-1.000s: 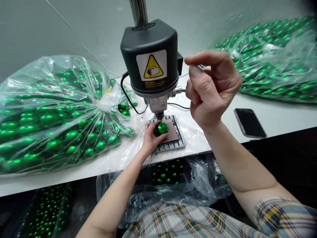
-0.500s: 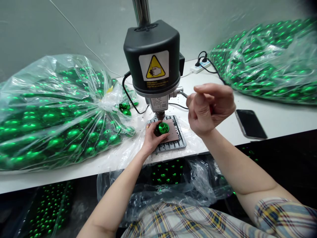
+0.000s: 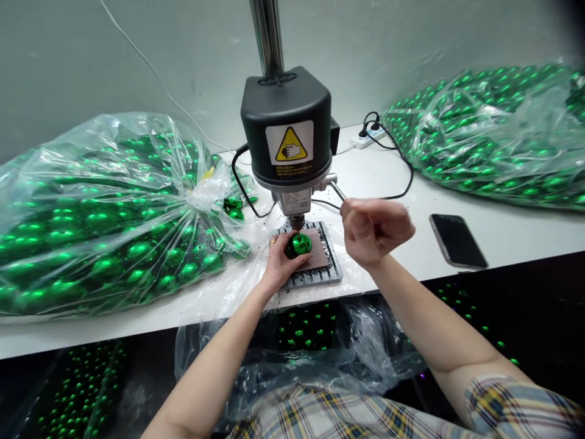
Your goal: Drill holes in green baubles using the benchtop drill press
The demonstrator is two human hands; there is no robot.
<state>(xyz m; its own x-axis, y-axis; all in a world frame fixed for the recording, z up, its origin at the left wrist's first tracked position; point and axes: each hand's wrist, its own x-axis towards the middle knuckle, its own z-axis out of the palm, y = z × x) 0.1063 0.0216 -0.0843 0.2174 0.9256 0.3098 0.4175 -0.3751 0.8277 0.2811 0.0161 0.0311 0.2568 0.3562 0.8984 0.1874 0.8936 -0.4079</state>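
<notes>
Near the tabletop's [image 3: 420, 210] front edge, my left fingers [image 3: 297, 263] grip a ball's [image 3: 302, 244] sides (likely light, slick); right fingers [image 3: 388, 213] clasp a lever [image 3: 337, 189].

Head camera looks forward — down at hands [image 3: 280, 262].

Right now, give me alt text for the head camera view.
Left hand holds a green ball beneath a black drill; right hand is curled at the lever's end. Clear bags of green balls sit either side; phone at right.
</notes>
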